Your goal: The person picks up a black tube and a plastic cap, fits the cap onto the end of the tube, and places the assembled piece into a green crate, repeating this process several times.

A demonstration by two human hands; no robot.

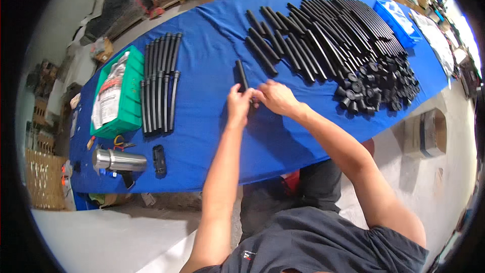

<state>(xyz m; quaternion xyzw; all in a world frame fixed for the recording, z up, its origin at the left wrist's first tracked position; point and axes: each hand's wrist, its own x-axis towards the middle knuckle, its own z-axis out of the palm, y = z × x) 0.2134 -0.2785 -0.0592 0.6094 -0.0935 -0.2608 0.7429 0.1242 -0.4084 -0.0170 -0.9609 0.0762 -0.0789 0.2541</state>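
My left hand [238, 105] is closed around a black tube [241, 75], whose far end points away from me above the blue-covered table. At the tube's near end, my right hand [277, 97] has its fingers bent together, touching or almost touching my left fingers. What those right fingers pinch is hidden. Many loose black tubes [323, 40] lie spread at the far right. Nearer me is a heap of short black caps [376, 86]. Left of my hands, two rows of black tubes with wider ends [160, 101] lie side by side.
A green crate [132, 93] holding a printed bag stands at the left. Near it lie a steel flask [121, 160], red-handled scissors [121, 144] and a black case [159, 161]. A blue bin [404, 33] sits far right; a cardboard box [427, 134] is on the floor.
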